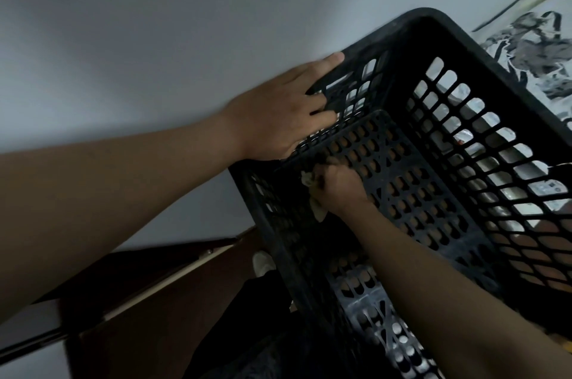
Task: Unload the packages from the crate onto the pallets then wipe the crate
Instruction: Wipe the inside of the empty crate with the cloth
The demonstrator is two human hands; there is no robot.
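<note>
Right arm reached down into crate, right hand with fingers clenched round cloth, pressed on floor grid near corner. Left hand had fingers hooked through side mesh, grasping wall, crate tipped up toward camera. Nothing inside; pale wrapped stuff lay beyond far wall, prob the packages. Best bet imo was firm left grip so crate wouldn't rock, short rubs along ribs and into holes, corners first, fresh fold of cloth once grubby, walls and rim after.

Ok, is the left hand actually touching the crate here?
Touching. The head view shows the left hand on the side wall of the crate, fingers hooked into its lattice openings and thumb lying along the rim.
</note>
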